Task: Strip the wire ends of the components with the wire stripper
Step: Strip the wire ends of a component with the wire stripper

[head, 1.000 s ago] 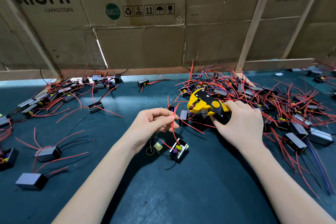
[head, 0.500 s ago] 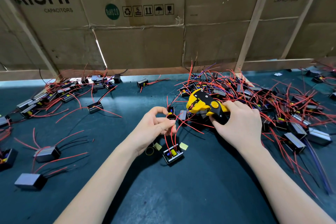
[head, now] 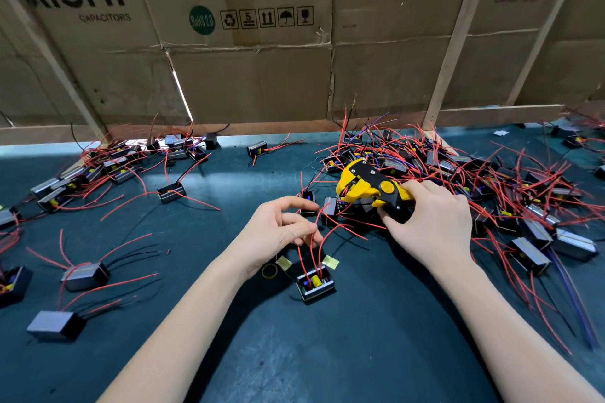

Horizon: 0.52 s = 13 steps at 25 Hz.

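1. The component (head: 315,283) — a small open black box with a yellow part inside — sat on the dark green mat (head: 360,353) nearest me, between my forearms, with its red wires (head: 313,250) rising toward my left hand.
2. My left hand (head: 282,232) hovered just above it, fingers loosely spread; the wires ran up by my fingertips, though I could not tell whether I was pinching any.
3. Two yellow tape scraps (head: 330,261) and a rubber band (head: 269,270) lay just beside the box.
4. My right hand (head: 432,222) gripped the handles of the yellow and black wire stripper (head: 371,188), its head pointing left — close to the upper wire ends.
5. Behind it lay a tangled pile of components (head: 474,173); finished ones (head: 85,276) were scattered on the left.
6. Farthest off stood a cardboard wall (head: 262,82).
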Each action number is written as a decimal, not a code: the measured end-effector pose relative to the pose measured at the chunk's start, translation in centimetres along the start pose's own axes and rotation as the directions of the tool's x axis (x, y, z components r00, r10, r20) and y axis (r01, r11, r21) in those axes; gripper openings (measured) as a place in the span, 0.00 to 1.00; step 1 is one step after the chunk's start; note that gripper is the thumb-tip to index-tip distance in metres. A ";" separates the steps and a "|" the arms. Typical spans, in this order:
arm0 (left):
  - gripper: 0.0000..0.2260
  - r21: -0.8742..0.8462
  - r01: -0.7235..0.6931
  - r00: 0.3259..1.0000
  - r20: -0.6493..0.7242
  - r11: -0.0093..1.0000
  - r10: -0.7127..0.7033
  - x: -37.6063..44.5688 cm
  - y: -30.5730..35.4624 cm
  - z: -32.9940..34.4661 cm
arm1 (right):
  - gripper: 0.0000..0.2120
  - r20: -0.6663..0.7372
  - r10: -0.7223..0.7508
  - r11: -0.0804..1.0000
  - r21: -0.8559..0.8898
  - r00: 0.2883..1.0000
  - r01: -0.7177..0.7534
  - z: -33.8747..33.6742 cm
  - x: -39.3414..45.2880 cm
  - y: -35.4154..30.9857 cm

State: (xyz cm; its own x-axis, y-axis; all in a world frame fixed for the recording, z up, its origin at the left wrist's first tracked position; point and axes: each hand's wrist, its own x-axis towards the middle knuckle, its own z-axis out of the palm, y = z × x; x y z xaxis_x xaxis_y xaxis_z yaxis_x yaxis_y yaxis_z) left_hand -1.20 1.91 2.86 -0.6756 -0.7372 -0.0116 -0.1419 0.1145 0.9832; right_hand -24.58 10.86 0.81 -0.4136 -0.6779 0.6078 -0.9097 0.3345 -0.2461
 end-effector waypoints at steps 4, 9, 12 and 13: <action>0.08 0.013 0.039 0.998 -0.040 0.999 -0.038 0.1 0.7 -0.6 | 0.17 0.010 0.006 1.000 -0.001 1.000 -0.006 -0.1 0.0 0.2; 0.31 0.134 0.293 0.937 0.155 0.947 -0.312 -1.3 1.7 -4.3 | 0.17 0.008 -0.006 1.000 -0.004 1.000 0.006 0.0 0.0 0.1; 0.19 0.185 0.190 0.918 0.315 0.964 -0.241 -2.0 1.5 -4.4 | 0.17 0.008 -0.010 1.000 -0.001 1.000 0.010 0.0 0.0 0.0; 0.15 0.134 0.177 0.914 0.344 0.975 -0.213 -1.9 1.3 -4.0 | 0.17 0.009 -0.008 1.000 0.000 1.000 0.008 0.0 -0.1 0.0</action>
State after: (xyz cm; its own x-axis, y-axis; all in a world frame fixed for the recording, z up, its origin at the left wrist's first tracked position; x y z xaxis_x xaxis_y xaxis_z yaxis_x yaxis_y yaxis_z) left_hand 2.79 0.75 4.93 -0.8366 -0.4693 -0.2826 -0.3546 0.0708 0.9323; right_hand -24.58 10.95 0.81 -0.4067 -0.6862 0.6031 -0.9130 0.3289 -0.2414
